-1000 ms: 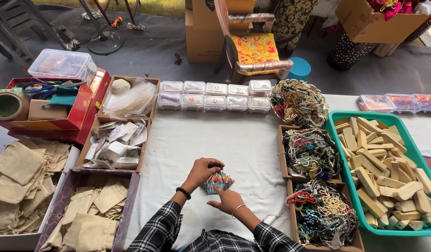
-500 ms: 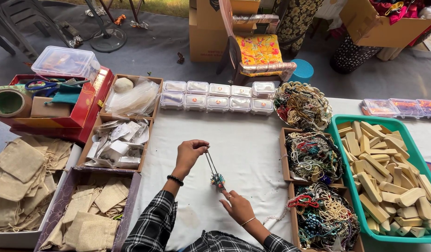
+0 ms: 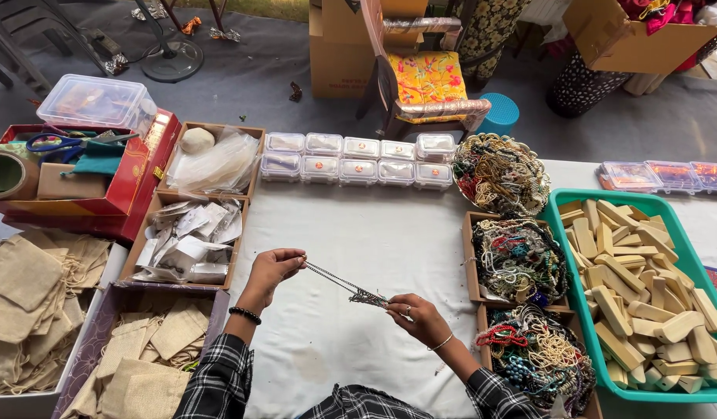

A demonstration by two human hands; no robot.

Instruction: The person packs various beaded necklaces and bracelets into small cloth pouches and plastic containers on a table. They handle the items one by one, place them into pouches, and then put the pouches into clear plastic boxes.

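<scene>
Left hand (image 3: pixel 274 266) pinches one end of a beaded necklace (image 3: pixel 347 288) between thumb and fingertips, raised toward ten o'clock from the strand's middle; right hand (image 3: pixel 417 314) grips the other end, where the beads bunch, down toward four o'clock. Between them the necklace is drawn out nearly taut, slanting above the white cloth of the worktop (image 3: pixel 358 233) and, as far as I can tell, not touching it. By my reading the step in hand is straightening and checking the strand. The next move would call for even tension and both pinches kept firm, so the loops do not slip and tangle.

Outward at three o'clock stand two cardboard boxes of mixed necklaces (image 3: pixel 517 260), the nearer one (image 3: pixel 540 353) just beside the right wrist, and past them a teal tray of wooden blocks (image 3: pixel 645 287). At one o'clock lies a round heap of beads (image 3: pixel 499 172). At twelve o'clock runs a double row of small clear lidded boxes (image 3: pixel 358 159). At nine o'clock sits a box of paper packets (image 3: pixel 189 240), and at seven to eight o'clock trays of burlap pouches (image 3: pixel 153 349).
</scene>
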